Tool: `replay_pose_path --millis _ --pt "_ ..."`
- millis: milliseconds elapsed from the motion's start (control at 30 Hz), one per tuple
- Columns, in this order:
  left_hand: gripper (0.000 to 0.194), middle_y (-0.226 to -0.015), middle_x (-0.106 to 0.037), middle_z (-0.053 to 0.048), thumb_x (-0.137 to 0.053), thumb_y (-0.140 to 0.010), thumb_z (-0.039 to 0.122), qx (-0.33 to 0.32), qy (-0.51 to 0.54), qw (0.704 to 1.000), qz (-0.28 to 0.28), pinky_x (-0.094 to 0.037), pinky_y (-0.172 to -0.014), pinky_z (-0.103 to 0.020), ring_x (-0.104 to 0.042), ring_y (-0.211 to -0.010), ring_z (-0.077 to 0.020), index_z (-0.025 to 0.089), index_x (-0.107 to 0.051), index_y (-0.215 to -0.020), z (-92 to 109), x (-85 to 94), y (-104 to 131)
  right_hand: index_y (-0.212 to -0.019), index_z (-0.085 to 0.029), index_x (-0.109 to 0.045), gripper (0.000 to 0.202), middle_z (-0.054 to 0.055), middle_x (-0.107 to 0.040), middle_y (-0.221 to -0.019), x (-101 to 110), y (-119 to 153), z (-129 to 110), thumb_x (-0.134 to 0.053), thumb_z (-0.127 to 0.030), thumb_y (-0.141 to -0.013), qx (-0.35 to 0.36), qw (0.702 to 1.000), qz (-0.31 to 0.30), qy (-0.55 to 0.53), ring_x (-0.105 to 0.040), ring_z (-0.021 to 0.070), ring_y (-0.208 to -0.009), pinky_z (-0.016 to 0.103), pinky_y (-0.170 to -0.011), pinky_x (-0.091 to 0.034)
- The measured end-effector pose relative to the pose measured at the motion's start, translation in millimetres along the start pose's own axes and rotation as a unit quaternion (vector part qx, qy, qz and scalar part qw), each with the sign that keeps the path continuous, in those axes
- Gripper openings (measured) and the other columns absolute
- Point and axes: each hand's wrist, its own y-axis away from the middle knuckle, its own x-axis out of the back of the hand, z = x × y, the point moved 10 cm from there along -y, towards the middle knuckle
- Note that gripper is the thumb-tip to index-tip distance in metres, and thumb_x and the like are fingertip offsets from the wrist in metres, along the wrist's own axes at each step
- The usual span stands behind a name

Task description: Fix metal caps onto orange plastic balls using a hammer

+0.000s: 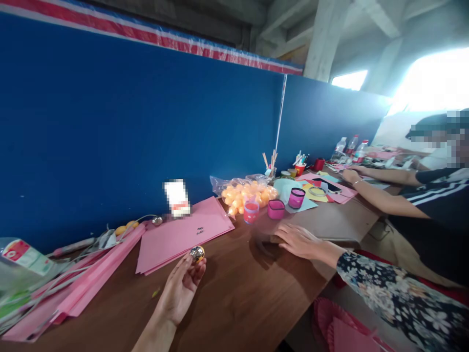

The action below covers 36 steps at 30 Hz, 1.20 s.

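Note:
My left hand [183, 288] is low in the centre, palm up. Its thumb and fingertips pinch a small shiny ball [197, 253], silver with a gold edge. To the right, my right hand [302, 240], in a dark floral sleeve, lies palm down over the brown table [234, 303]. Its fingers stretch left, slightly blurred, and I make out nothing held in them. Pink sheets [176, 244] lie just beyond my left hand, with small dark pieces [200, 231] on top. Several small pink containers [276, 209] stand beyond my right hand.
A clear bag of orange balls [242, 195] rests by the blue partition [146, 112]. Folded pink strips [95, 278], cords and a plastic bag [25, 269] fill the left side. A co-worker's arm [384, 195] reaches over the table at right, near a phone [328, 185] and bottles [361, 151].

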Motion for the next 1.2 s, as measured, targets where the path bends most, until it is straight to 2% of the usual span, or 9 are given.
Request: replay_pose_path --millis 167,300,367,467,567,667,767,900,1200 --pt "0.017 -0.08 -0.068 -0.007 -0.064 -0.07 0.013 0.004 -0.005 1.0 -0.007 -0.055 -0.069 -0.024 -0.065 -0.076 -0.0156 0.013 -0.064 -0.087 -1 -0.6 -1 -0.108 -0.019 -0.054 0.026 0.01 -0.054 -0.105 2 -4 7 -0.05 -0.026 -0.084 -0.006 1.0 -0.009 0.001 -0.053 0.0219 -0.097 0.035 -0.085 -0.042" --pt "0.018 -0.085 -0.068 -0.007 -0.064 -0.071 0.016 0.0 -0.008 1.0 -0.014 -0.053 -0.071 -0.024 -0.065 -0.077 -0.0147 0.014 -0.063 -0.089 -1 -3.1 -1 -0.108 -0.021 -0.055 0.027 0.008 -0.056 -0.098 25 -13 -7 -0.048 -0.033 -0.085 -0.001 0.999 0.004 -0.033 -0.058 0.0207 -0.082 0.033 -0.073 -0.046" --pt "0.021 -0.088 -0.068 -0.007 -0.064 -0.071 0.018 -0.006 -0.014 1.0 -0.025 -0.052 -0.072 -0.023 -0.064 -0.079 -0.0143 0.015 -0.063 -0.092 -2 -5.8 0 -0.109 -0.021 -0.054 0.028 0.009 -0.057 -0.1 48 -24 -30 -0.045 -0.033 -0.086 0.007 0.996 0.058 -0.067 -0.058 0.0222 -0.086 0.035 -0.076 -0.046" --pt "0.032 -0.1 -0.066 -0.006 -0.066 -0.07 0.017 -0.036 -0.021 0.998 -0.055 -0.049 -0.078 -0.026 -0.064 -0.083 -0.0139 0.02 -0.06 -0.102 0 -13.3 4 -0.111 -0.022 -0.052 0.027 0.008 -0.058 -0.101 67 -45 -87 -0.042 -0.027 -0.087 0.048 0.974 0.124 -0.183 -0.056 0.0219 -0.093 0.036 -0.082 -0.044" --pt "0.035 -0.104 -0.064 -0.006 -0.066 -0.07 0.018 -0.065 -0.032 0.995 -0.065 -0.047 -0.083 -0.027 -0.062 -0.088 -0.0146 0.02 -0.059 -0.105 6 -15.8 6 -0.116 -0.022 -0.047 0.031 0.008 -0.057 -0.108 60 -71 -144 -0.045 -0.02 -0.085 0.078 0.925 0.156 -0.337 -0.056 0.0202 -0.095 0.036 -0.084 -0.045" --pt "0.037 -0.108 -0.063 -0.008 -0.066 -0.069 0.02 -0.097 -0.043 0.993 -0.06 -0.046 -0.084 -0.029 -0.06 -0.095 -0.018 0.019 -0.059 -0.105 14 -13.3 5 -0.119 -0.023 -0.044 0.036 0.008 -0.055 -0.113 41 -99 -173 -0.047 -0.016 -0.083 0.067 0.867 0.19 -0.455 -0.055 0.0202 -0.099 0.037 -0.086 -0.045" --pt "0.037 -0.104 -0.065 -0.007 -0.068 -0.068 0.02 -0.124 -0.028 0.991 -0.029 -0.045 -0.084 -0.03 -0.06 -0.095 -0.0188 0.018 -0.06 -0.104 21 -3.9 1 -0.118 -0.022 -0.046 0.035 0.008 -0.057 -0.112 23 -120 -181 -0.047 -0.015 -0.083 0.058 0.822 0.198 -0.53 -0.056 0.0192 -0.099 0.035 -0.086 -0.047" --pt "0.037 -0.103 -0.066 -0.008 -0.069 -0.066 0.02 -0.128 -0.01 0.992 0.001 -0.045 -0.085 -0.032 -0.062 -0.093 -0.0195 0.017 -0.061 -0.102 22 3.6 -4 -0.115 -0.022 -0.051 0.032 0.007 -0.059 -0.111 14 -130 -177 -0.049 -0.02 -0.083 0.051 0.786 0.187 -0.587 -0.057 0.0194 -0.1 0.036 -0.088 -0.048" --pt "0.029 -0.096 -0.068 -0.007 -0.071 -0.064 0.021 -0.124 -0.018 0.992 0.034 -0.047 -0.083 -0.029 -0.063 -0.085 -0.0172 0.015 -0.066 -0.092 20 9.9 -5 -0.116 -0.021 -0.052 0.033 0.007 -0.061 -0.112 5 -127 -177 -0.05 -0.024 -0.084 0.02 0.751 0.159 -0.641 -0.058 0.0204 -0.101 0.035 -0.088 -0.048"
